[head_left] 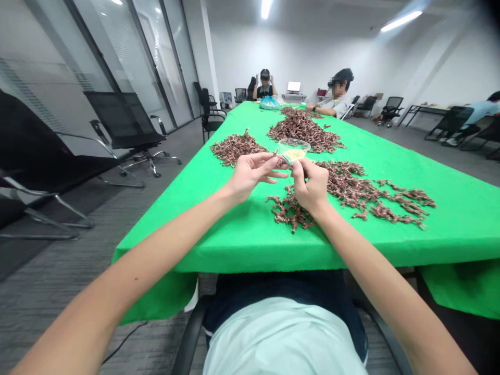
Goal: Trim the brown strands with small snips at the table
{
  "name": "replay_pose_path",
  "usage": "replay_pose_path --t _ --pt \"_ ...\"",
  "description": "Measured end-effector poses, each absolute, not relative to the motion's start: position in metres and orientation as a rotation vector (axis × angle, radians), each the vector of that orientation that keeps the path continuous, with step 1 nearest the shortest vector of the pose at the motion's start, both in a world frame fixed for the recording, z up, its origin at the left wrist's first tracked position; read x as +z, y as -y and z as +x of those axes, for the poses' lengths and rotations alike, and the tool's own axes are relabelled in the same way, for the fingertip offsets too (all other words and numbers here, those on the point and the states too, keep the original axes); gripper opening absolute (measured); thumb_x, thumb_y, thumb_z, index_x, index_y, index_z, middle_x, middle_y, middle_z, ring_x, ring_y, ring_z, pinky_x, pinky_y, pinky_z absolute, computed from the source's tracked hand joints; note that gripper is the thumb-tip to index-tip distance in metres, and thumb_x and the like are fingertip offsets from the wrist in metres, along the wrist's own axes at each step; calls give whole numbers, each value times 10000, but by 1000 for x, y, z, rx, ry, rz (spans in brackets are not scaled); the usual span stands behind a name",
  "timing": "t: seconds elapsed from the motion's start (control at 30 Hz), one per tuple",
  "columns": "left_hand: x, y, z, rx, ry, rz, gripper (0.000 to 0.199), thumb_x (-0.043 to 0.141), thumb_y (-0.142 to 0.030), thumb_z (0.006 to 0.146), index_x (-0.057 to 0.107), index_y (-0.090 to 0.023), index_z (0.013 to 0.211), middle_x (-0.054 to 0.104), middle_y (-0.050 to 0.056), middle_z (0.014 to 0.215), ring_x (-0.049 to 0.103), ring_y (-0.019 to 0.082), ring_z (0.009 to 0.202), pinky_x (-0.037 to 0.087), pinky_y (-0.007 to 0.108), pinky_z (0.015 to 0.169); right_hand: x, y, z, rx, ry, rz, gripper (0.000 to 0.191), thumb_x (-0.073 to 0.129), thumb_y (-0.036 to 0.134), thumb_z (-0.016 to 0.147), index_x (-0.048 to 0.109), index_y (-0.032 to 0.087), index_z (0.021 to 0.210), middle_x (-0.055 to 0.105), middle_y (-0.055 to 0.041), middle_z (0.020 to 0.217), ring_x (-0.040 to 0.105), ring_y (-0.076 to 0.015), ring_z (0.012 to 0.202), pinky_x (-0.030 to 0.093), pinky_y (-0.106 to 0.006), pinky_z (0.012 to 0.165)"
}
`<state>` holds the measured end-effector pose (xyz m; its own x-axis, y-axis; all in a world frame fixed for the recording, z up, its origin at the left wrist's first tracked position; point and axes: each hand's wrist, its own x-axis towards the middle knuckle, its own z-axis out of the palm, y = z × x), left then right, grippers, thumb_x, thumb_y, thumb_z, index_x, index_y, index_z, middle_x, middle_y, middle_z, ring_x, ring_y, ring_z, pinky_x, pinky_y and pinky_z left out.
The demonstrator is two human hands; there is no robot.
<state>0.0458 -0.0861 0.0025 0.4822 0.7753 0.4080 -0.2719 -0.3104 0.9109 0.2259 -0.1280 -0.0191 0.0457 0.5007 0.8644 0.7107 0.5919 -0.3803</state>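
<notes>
Over the green table cover (429,239), left hand (250,174) pinches a small brown piece (275,152) near a clear plastic tub (294,147) of yellow bits. Right hand (310,188) is closed at the tub rim, held item too small to tell. Brown branched sprigs (344,182) lie heaped just beyond both hands

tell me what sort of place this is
Most likely an office meeting room used as a shared workroom: a long table covered with green cloth holds heaps of brown twiggy material, black mesh office chairs stand nearby, and a glass partition wall runs along one side.
</notes>
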Motion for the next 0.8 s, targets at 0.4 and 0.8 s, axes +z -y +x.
replay_pose_path --t 0.4,0.8 --pt "2 85 46 1152 -472 1535 486 813 -548 783 744 -154 1060 794 129 1068 788 222 853 602 269 699 -18 129 226 -218 1605 -1014 405 412 431 1036 562 205 734 545 3 628 467 -124 559 335 -296 601" --pt "-3 81 46 1226 -515 1545 510 862 -531 725 757 -174 1075 801 111 1026 786 234 852 606 306 735 -19 128 227 -225 1620 -1015 358 442 389 1029 578 197 759 516 13 622 458 -120 556 327 -296 603"
